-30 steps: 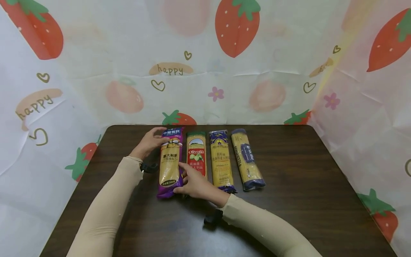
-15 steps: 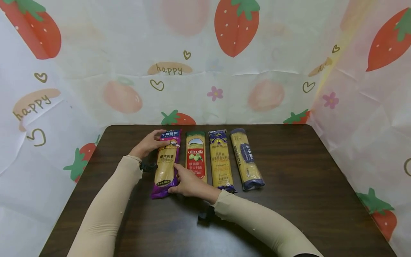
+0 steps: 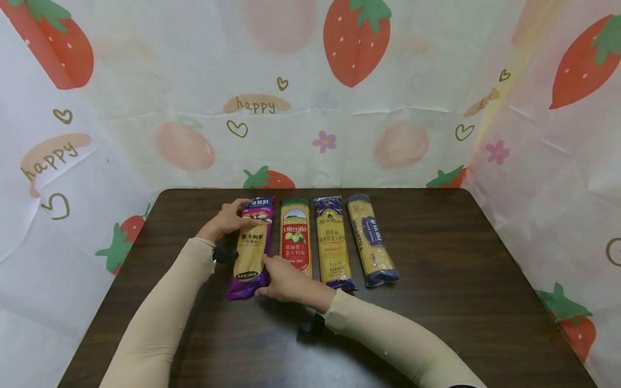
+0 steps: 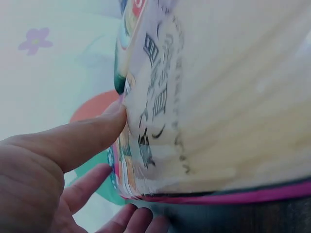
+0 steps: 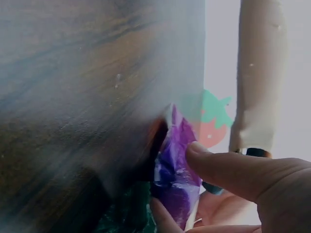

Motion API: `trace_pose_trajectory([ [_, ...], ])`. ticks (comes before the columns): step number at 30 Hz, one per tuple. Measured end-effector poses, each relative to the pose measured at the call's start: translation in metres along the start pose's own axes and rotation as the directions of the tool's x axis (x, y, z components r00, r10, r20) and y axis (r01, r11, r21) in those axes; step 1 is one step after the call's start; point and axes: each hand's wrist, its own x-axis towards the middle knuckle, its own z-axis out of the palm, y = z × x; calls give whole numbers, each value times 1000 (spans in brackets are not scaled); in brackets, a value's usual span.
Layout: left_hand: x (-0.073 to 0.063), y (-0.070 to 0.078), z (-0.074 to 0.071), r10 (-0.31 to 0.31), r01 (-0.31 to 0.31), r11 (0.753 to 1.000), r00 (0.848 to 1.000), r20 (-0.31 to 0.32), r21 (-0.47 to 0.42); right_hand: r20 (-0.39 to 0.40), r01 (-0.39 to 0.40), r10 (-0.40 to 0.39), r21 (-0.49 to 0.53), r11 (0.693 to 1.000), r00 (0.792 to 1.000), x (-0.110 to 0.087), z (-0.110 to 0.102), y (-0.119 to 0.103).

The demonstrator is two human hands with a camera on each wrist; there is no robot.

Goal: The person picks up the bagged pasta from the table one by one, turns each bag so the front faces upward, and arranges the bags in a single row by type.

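A purple-edged spaghetti packet [image 3: 252,248] lies at the left end of a row of pasta packets, slightly tilted. My left hand [image 3: 225,220] holds its upper left side, thumb across the front. In the left wrist view, the thumb [image 4: 82,138] touches the packet's printed face [image 4: 218,107], with the other fingers spread along its edge. At the lower right side, my right hand [image 3: 288,281] grips the packet. In the right wrist view, the purple end [image 5: 177,170] sits between thumb [image 5: 228,170] and fingers. The red-labelled spaghetti packet [image 3: 295,237] is just right of it, its lower end partly behind my right hand.
Farther right lie a blue-and-yellow spaghetti packet [image 3: 333,248] and a tilted one with a dark blue label [image 3: 372,242]. All rest on a dark wooden table [image 3: 446,291]. A strawberry-printed curtain [image 3: 301,64] hangs behind the table and along both sides.
Both hands have shifted the purple packet a little left, widening its gap to the red-labelled one. Over the last half second it has stayed nearly in place. The other packets have not moved.
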Motion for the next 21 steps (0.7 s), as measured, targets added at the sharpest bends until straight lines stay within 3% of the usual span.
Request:
trace_pose_trajectory([
  [6, -13, 2, 2, 48, -48, 991, 999, 2, 122, 4, 21, -20, -8, 1000, 1000, -12, -4, 0],
  [12, -24, 4, 1, 97, -92, 985, 995, -32, 149, -63, 50, -43, 112, 992, 997, -25, -11, 10],
  [17, -29, -1, 1, 155, -138, 966, 986, -60, 217, -200, 114, -85, 140, 983, 976, -43, -19, 30],
  [21, -33, -4, 1, 235, -190, 936, 964, -126, 295, -315, 134, -96, 102, 986, 944, -60, -35, 49],
])
